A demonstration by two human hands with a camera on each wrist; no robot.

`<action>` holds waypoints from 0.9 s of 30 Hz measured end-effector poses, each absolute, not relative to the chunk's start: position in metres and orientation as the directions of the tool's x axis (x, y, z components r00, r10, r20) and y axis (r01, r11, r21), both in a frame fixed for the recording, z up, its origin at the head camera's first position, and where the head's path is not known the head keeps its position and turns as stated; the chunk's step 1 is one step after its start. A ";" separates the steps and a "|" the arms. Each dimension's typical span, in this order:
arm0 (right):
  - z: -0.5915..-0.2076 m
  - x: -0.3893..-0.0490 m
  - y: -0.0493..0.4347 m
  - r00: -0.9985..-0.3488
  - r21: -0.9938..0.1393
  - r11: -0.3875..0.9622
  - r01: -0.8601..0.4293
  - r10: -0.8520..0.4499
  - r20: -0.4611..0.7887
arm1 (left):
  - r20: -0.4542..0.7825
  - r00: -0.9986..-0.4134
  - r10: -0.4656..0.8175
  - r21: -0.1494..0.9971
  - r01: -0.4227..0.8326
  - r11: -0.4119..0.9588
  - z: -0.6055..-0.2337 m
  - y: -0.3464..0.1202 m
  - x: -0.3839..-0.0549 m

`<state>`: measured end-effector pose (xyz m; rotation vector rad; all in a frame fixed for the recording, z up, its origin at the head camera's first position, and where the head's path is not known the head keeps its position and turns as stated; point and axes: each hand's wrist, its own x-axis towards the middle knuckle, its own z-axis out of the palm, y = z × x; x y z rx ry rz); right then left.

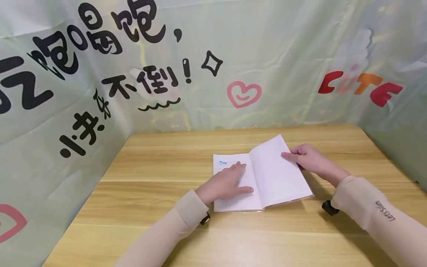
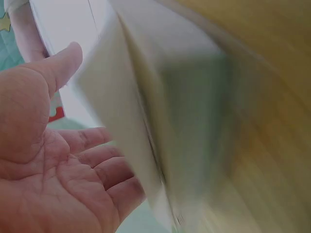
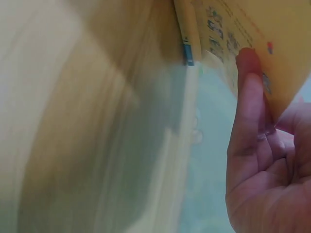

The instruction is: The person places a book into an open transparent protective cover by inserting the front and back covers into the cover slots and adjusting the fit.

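An open book (image 1: 277,174) with white pages lies on the wooden table, its right side lifted at a slant. My left hand (image 1: 230,182) rests on the left page, fingers and thumb spread. That page carries a small blue print near its top. In the left wrist view my left hand (image 2: 63,160) has its palm by the book, which is partly blurred. My right hand (image 1: 311,160) pinches the outer edge of the raised right side, thumb on top. From below, the right wrist view shows fingers of my right hand (image 3: 262,160) against the yellow printed cover (image 3: 286,48).
The wooden table (image 1: 150,174) reaches back to a pale printed cloth (image 1: 283,52) hung behind and at both sides. Black lettering and a pink heart (image 1: 244,94) decorate it. A black object (image 1: 330,208) sits at the right cuff.
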<state>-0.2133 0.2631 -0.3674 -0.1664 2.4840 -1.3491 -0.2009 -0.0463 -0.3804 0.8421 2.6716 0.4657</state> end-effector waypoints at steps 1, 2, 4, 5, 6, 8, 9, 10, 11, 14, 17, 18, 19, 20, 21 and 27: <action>-0.366 -0.213 0.266 -0.947 -0.832 0.554 0.043 -0.243 -0.211 | -0.181 -0.786 0.592 0.394 0.494 0.776 -0.380 -0.050 -0.201; -0.365 -0.213 0.269 -0.947 -0.827 0.560 0.041 -0.241 -0.210 | -0.179 -0.789 0.588 0.398 0.489 0.776 -0.380 -0.053 -0.201; -0.363 -0.212 0.275 -0.949 -0.820 0.572 0.038 -0.237 -0.209 | -0.175 -0.794 0.582 0.408 0.480 0.777 -0.380 -0.059 -0.202; -0.361 -0.212 0.278 -0.948 -0.816 0.577 0.041 -0.235 -0.213 | -0.171 -0.796 0.581 0.410 0.479 0.776 -0.380 -0.061 -0.202; -0.359 -0.211 0.281 -0.948 -0.811 0.583 0.044 -0.231 -0.217 | -0.167 -0.793 0.586 0.408 0.485 0.774 -0.381 -0.064 -0.202; -0.354 -0.210 0.286 -0.950 -0.800 0.598 0.046 -0.221 -0.220 | -0.167 -0.791 0.589 0.401 0.491 0.773 -0.381 -0.068 -0.202; -0.352 -0.210 0.288 -0.952 -0.796 0.604 0.045 -0.215 -0.218 | -0.164 -0.787 0.595 0.397 0.499 0.770 -0.381 -0.069 -0.202; -0.349 -0.209 0.291 -0.954 -0.789 0.612 0.045 -0.208 -0.215 | -0.161 -0.783 0.601 0.394 0.507 0.767 -0.381 -0.070 -0.201; -0.347 -0.208 0.293 -0.956 -0.784 0.619 0.044 -0.201 -0.212 | -0.159 -0.779 0.607 0.393 0.514 0.763 -0.382 -0.070 -0.201; -0.343 -0.206 0.299 -0.963 -0.770 0.637 0.035 -0.184 -0.196 | -0.171 -0.773 0.611 0.407 0.509 0.758 -0.381 -0.070 -0.199; -0.340 -0.205 0.299 -0.962 -0.774 0.632 0.046 -0.180 -0.204 | -0.177 -0.774 0.608 0.417 0.500 0.759 -0.382 -0.067 -0.197; -0.339 -0.205 0.298 -0.961 -0.776 0.629 0.051 -0.180 -0.210 | -0.179 -0.776 0.605 0.416 0.497 0.761 -0.382 -0.066 -0.197; -0.338 -0.206 0.297 -0.960 -0.781 0.622 0.058 -0.181 -0.215 | -0.178 -0.779 0.602 0.415 0.495 0.763 -0.383 -0.066 -0.196; -0.337 -0.206 0.295 -0.958 -0.786 0.615 0.063 -0.183 -0.220 | -0.178 -0.781 0.599 0.415 0.493 0.765 -0.383 -0.065 -0.196; -0.336 -0.206 0.293 -0.957 -0.790 0.609 0.064 -0.186 -0.222 | -0.177 -0.782 0.598 0.414 0.492 0.766 -0.384 -0.065 -0.196; -0.331 -0.206 0.278 -0.958 -0.813 0.580 0.054 -0.201 -0.206 | -0.191 -0.784 0.591 0.406 0.485 0.774 -0.384 -0.064 -0.195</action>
